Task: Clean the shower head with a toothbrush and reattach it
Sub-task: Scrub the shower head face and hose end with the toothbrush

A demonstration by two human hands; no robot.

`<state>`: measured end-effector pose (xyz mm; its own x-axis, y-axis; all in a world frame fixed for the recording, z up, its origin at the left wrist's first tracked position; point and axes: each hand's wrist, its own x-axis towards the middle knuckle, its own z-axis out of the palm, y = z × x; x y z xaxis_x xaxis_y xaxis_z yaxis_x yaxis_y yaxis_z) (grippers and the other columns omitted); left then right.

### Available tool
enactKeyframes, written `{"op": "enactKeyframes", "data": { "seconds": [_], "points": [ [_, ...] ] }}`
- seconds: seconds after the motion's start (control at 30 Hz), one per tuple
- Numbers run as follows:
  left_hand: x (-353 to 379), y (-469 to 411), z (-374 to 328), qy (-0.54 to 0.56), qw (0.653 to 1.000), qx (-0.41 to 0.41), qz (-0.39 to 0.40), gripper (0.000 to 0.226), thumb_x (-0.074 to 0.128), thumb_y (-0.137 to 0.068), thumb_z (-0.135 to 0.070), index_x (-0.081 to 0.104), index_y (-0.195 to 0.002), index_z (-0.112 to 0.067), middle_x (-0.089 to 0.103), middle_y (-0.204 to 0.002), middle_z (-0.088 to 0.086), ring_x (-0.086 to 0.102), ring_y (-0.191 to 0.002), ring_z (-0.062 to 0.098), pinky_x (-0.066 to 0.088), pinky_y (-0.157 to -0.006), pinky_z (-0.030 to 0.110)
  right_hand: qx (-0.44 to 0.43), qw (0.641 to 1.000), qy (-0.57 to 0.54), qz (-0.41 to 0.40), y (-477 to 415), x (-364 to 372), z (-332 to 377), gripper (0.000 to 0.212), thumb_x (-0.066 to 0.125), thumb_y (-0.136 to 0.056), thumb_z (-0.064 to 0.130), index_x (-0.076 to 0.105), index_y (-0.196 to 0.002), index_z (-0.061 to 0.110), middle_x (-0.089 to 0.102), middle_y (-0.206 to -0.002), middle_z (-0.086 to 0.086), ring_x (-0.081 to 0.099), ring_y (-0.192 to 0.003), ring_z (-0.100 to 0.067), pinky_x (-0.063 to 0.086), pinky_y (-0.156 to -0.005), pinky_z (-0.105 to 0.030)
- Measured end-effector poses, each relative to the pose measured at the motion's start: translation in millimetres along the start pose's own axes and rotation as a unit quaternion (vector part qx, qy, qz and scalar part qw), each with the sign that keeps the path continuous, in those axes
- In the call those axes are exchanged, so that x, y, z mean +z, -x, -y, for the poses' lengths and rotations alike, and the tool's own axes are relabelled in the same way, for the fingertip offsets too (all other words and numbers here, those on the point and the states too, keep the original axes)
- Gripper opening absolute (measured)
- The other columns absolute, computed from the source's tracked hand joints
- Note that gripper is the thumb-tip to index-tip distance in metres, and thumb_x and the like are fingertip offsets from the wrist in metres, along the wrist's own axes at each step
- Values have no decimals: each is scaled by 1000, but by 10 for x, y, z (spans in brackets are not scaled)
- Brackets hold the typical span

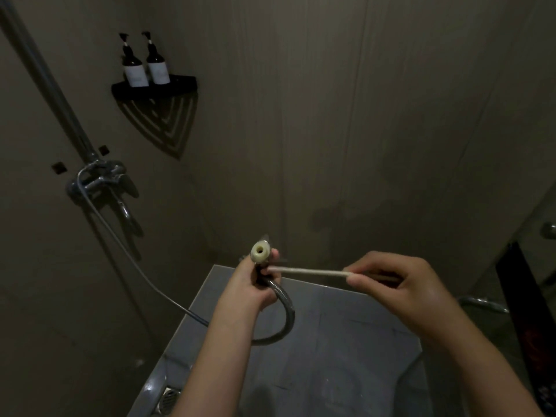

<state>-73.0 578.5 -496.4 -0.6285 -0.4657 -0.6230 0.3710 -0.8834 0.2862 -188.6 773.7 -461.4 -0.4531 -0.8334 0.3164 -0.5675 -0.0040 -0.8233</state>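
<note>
**Figure.** Head view of a dim shower stall. Just below centre, the left hand (249, 284) is clenched round a fitting (260, 251), whose pale ringed opening faces the camera. Whether this belongs to the shower head or is the hose coupling cannot be told. From the fist a metal hose (287, 308) loops down toward 6 o'clock, then runs up to the mixer (99, 179) at 9 o'clock. At 3 o'clock of the fitting, the right hand (400, 290) pinches a toothbrush (310, 271) between thumb and curled fingers. The brush lies level, its far end touching the left fingers just under the ring, and the bristles are not discernible.

*Handling (judged).*
- The fitting is hard and probably wet and slick, so it is best held on the collar below the ring, as here.
- The hose is flexible and springy and may tug the grip sideways.
- The brush is light, thin and stiff.

*Containers.* At 11 o'clock a corner shelf (183, 81) carries two dark pump bottles (135, 67) standing upright and touching, their contents hidden. A drain (168, 397) sits in the floor (331, 341) at 7 o'clock.
</note>
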Motion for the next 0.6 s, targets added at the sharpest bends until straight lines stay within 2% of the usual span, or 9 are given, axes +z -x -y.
{"op": "enactKeyframes", "data": {
  "seconds": [0.1,0.23,0.33,0.4,0.5,0.6],
  "points": [
    [-48,-74,-52,-144,984,-73,75,8,57,-71,-12,50,-73,-10,55,-50,-1,55,-34,5,29,-25,11,18,996,26,82,-11,31,39,7,72,-76,32,72,-83,35,73,-83,12,69,-82,-5,57,-79,-41],
    [-66,-112,-16,-254,953,-119,115,23,65,-66,-18,51,-83,-9,57,-53,-2,54,-34,6,29,-23,12,10,996,30,80,5,28,71,10,73,-75,32,72,-84,37,74,-84,12,69,-82,-5,56,-78,-46],
    [-39,-68,42,-263,952,-117,104,10,59,-77,-16,52,-78,-9,57,-51,0,53,-32,7,31,-24,12,-5,997,23,79,17,2,128,15,70,-71,44,72,-84,36,74,-83,14,70,-82,-5,57,-77,-45],
    [-48,-48,52,-259,956,-108,86,13,54,-86,-14,53,-75,-8,56,-50,3,52,-31,8,33,-24,14,-14,997,23,77,13,-20,159,23,67,-69,53,72,-85,37,73,-84,15,70,-82,-6,57,-76,-45],
    [-77,-64,41,-260,959,-94,68,14,56,-87,-13,56,-75,-7,57,-51,4,52,-32,8,41,-29,15,-26,997,34,63,9,-49,170,34,63,-67,65,72,-85,38,73,-84,16,69,-81,-4,58,-74,-42],
    [-91,-78,47,-269,957,-89,63,14,59,-85,-12,58,-73,-5,58,-51,5,53,-33,8,45,-32,15,-29,998,51,36,5,-67,153,30,64,-66,60,72,-86,40,72,-82,17,69,-80,-3,57,-72,-38]
  ]
}}
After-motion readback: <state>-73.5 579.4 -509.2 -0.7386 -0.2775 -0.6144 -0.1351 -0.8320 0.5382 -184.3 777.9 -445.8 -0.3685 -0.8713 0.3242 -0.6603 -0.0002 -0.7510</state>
